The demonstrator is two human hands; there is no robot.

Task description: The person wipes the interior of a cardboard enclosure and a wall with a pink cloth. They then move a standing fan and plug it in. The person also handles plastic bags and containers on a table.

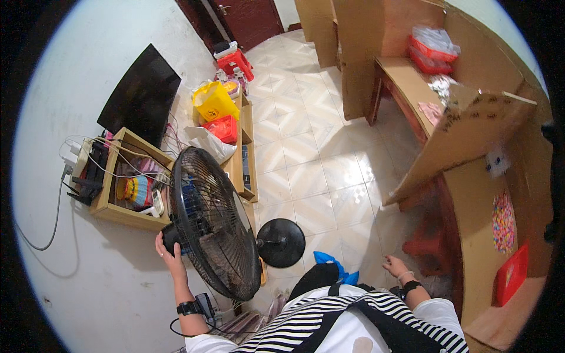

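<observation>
My left hand [170, 256] touches the rear motor housing [171, 240] of a black pedestal fan, its fingers spread around the back. The round wire grille [216, 225] of the fan faces away from that hand, tilted in this view. Below it, the fan's round black base [281, 242] rests on the tiled floor. My right hand [396, 266] hangs beside my body with nothing seen in it, and its fingers are loosely bent and apart. Nearest to it is a red plastic stool [423, 247] under the cardboard-topped table [468, 212].
A wooden wall box [132, 212] with cables is beside the fan. Past it stand a television [141, 92] and a low wooden cabinet [242, 176] holding a yellow bag [216, 101]. A cardboard partition [441, 145] juts out on the right, near a red tray [512, 273].
</observation>
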